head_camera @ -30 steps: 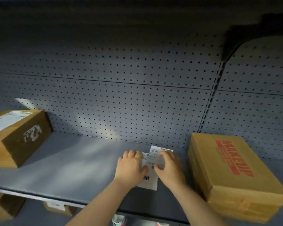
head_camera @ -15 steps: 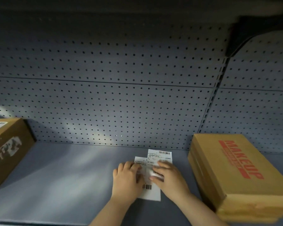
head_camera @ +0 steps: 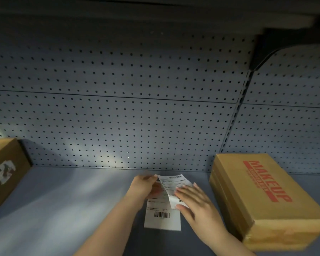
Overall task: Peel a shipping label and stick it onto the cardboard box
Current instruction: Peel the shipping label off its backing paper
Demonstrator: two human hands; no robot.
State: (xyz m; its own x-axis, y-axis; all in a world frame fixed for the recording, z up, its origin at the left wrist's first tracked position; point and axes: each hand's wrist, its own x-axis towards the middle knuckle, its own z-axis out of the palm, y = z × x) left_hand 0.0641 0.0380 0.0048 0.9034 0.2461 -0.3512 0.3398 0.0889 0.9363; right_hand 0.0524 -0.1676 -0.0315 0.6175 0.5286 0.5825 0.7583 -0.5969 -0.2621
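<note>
Two white shipping labels lie at the middle of the grey shelf point(head_camera: 63, 200). The lower label point(head_camera: 162, 217) lies flat and shows a barcode. The upper label point(head_camera: 171, 183) is lifted and tilted; my left hand point(head_camera: 143, 189) pinches its top left corner. My right hand point(head_camera: 194, 202) rests on it with fingers spread flat. A cardboard box point(head_camera: 262, 198) printed MAKEUP in red stands just right of my right hand.
A second cardboard box point(head_camera: 4, 170), with a white label on top and a torn sticker on its side, stands at the far left. A grey pegboard wall point(head_camera: 118, 117) closes the back of the shelf. Another shelf hangs overhead.
My left hand moved up from flat on the labels to pinch the upper label's corner and lift it. My right hand opened out flat. The view shifted right, so the left box slid towards the edge.
</note>
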